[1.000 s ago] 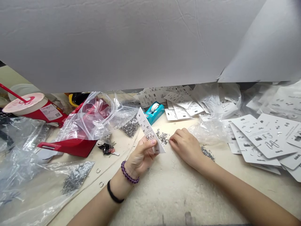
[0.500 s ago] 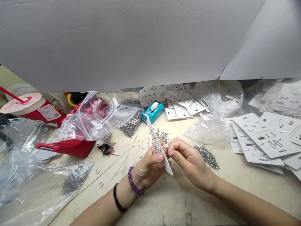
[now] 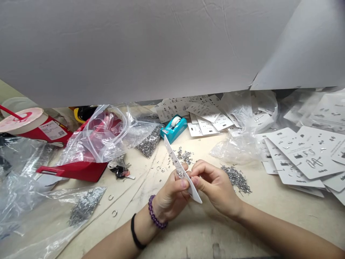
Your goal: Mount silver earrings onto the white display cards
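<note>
My left hand grips a white earring card, tilted nearly edge-on, with small silver earrings on its left face. Pinched against the card's back, the fingers of my right hand close on something too small to make out. Just beyond the card lies a loose heap of tiny silver earring backs. Right of my right hand is a pile of thin silver pieces. A teal tape dispenser stands behind the card's top corner.
Several finished-looking earring cards overlap at the right, with more cards at the back. Clear plastic bags lie around. At left are a red scoop, keys, a drink cup and a bag of silver pieces.
The card has turned and shifted slightly, its lower end moving a little right. My right fingers have come in closer against its back. The whole view has shifted slightly.
</note>
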Tool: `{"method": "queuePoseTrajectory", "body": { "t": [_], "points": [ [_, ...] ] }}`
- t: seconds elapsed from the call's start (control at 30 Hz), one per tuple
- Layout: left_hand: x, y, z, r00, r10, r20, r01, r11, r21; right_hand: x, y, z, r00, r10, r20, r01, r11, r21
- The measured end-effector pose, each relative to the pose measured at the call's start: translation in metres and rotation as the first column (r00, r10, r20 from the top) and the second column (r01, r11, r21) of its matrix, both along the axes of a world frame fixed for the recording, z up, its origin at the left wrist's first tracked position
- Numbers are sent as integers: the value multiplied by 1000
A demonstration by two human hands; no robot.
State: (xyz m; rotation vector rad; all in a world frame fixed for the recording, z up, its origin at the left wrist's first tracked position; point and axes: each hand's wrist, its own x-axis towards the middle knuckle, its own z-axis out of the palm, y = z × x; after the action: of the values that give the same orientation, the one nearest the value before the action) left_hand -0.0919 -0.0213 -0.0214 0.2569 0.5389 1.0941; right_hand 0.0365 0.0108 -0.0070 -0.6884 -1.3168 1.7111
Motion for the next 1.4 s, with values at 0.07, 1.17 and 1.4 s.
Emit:
{"method": "queuePoseTrajectory", "body": {
  "t": [0.07,1.17,1.4],
  "points": [
    [1,-1,-1,1000,15,15,-15,1000,4,-1,1,0,996,40,-82,-46,996,-71],
    [18,-11,1,970,41,239,-31,999,-44,-5,-10,-4,988,-25,-150,0,987,-160],
    [12,-9,4,962,26,274,-13,999,-49,-5,-9,-3,990,-42,-138,31,996,-81]
  ]
}}
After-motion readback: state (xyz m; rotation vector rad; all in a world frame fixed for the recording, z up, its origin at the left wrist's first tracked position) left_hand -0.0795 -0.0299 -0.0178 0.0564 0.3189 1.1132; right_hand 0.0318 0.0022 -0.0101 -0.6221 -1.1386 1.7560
